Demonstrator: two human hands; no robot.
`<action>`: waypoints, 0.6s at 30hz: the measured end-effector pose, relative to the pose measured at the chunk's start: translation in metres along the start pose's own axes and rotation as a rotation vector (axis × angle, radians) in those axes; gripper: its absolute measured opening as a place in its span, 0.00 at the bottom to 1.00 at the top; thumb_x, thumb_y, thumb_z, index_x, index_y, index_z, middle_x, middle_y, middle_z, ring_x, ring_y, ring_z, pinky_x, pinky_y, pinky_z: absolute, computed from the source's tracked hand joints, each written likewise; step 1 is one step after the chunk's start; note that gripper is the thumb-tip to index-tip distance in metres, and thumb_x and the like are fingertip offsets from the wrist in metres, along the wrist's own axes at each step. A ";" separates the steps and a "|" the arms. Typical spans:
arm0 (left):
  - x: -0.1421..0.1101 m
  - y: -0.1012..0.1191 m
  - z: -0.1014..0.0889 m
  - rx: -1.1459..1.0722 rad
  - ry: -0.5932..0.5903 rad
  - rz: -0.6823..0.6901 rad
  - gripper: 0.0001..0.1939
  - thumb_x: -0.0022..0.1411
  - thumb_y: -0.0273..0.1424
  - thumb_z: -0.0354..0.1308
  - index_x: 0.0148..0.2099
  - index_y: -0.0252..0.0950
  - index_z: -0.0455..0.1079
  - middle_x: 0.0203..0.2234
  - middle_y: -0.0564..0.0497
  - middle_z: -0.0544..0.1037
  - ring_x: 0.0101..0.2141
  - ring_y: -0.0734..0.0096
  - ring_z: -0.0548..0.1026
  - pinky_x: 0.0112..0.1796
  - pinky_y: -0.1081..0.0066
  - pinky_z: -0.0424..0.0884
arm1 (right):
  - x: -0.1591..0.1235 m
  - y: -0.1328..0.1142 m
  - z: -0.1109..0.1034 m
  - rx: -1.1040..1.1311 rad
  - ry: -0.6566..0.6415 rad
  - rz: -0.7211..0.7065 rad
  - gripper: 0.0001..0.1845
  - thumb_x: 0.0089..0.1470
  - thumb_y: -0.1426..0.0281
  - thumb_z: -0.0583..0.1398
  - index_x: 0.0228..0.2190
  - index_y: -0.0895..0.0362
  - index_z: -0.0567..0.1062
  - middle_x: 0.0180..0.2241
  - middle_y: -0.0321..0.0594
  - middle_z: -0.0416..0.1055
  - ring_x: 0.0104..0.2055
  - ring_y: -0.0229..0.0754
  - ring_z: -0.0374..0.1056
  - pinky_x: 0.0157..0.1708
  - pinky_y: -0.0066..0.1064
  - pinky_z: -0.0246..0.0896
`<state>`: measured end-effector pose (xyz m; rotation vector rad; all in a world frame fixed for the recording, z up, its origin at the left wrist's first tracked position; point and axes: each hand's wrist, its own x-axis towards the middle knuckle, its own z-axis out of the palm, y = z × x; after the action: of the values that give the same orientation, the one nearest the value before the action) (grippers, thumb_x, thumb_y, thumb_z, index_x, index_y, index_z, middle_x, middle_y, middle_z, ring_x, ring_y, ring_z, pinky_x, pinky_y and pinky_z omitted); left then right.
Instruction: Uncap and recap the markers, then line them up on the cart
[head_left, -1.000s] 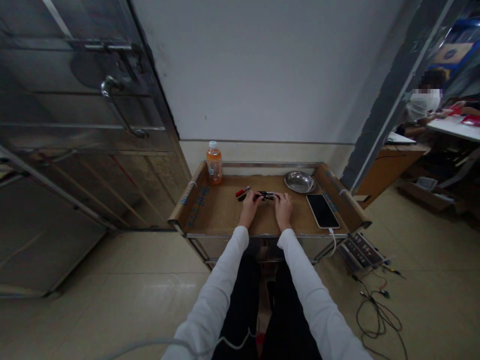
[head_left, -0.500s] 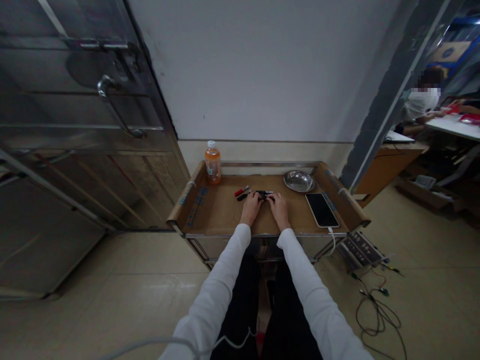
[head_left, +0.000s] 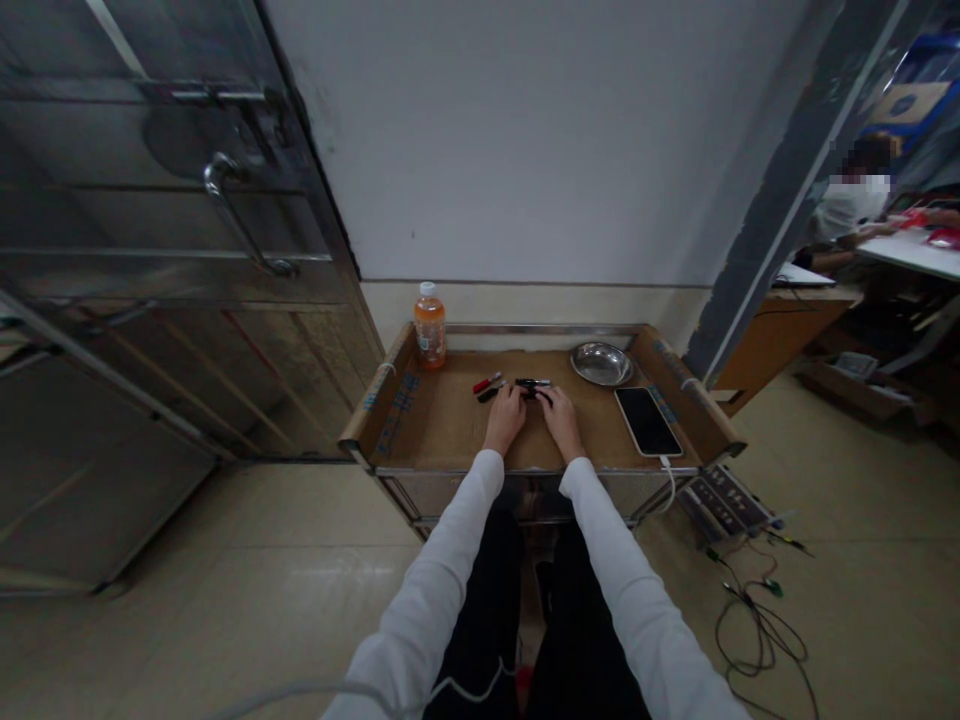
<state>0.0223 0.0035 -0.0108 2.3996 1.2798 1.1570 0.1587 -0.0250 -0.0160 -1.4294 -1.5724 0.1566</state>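
Observation:
My left hand and my right hand are close together, low over the middle of a cardboard-lined cart top. The fingers of both are closed on a slim black marker, which spans the small gap between them; its ends are hidden by the fingers. Just beyond the fingertips lies another dark pen. Left of my left hand are a red marker and a black marker, side by side and partly overlapped by the hand.
An orange drink bottle stands at the back left of the cart. A round metal dish and a phone with a white cable are at the right. Cables lie on the floor. A person sits far right.
The view has shifted slightly, so everything appears a little further right. Both hands stay at the same place over the cart with the black marker, with only small finger movement.

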 end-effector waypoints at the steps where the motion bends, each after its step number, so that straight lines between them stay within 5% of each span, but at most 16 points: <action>1: 0.000 0.000 -0.001 -0.012 -0.010 0.025 0.12 0.61 0.20 0.49 0.44 0.35 0.68 0.40 0.43 0.70 0.45 0.62 0.72 0.49 0.59 0.69 | 0.000 0.000 -0.001 0.001 0.027 0.016 0.18 0.62 0.66 0.49 0.43 0.56 0.76 0.44 0.48 0.73 0.47 0.46 0.68 0.50 0.39 0.61; 7: -0.001 -0.001 0.001 -0.075 -0.123 0.112 0.08 0.59 0.22 0.55 0.40 0.37 0.71 0.39 0.45 0.71 0.44 0.63 0.72 0.48 0.60 0.70 | -0.001 -0.002 -0.002 -0.038 0.076 0.056 0.22 0.63 0.64 0.45 0.44 0.58 0.75 0.43 0.49 0.72 0.46 0.46 0.67 0.49 0.39 0.61; 18: -0.001 0.000 0.001 -0.040 -0.119 0.053 0.06 0.62 0.24 0.53 0.41 0.36 0.68 0.40 0.45 0.69 0.44 0.62 0.71 0.48 0.59 0.69 | -0.001 -0.002 -0.002 -0.068 0.045 0.046 0.21 0.63 0.65 0.45 0.44 0.58 0.75 0.42 0.50 0.71 0.46 0.46 0.67 0.49 0.39 0.60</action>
<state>0.0221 0.0028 -0.0124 2.4464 1.1521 1.0260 0.1590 -0.0274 -0.0145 -1.5121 -1.5216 0.0977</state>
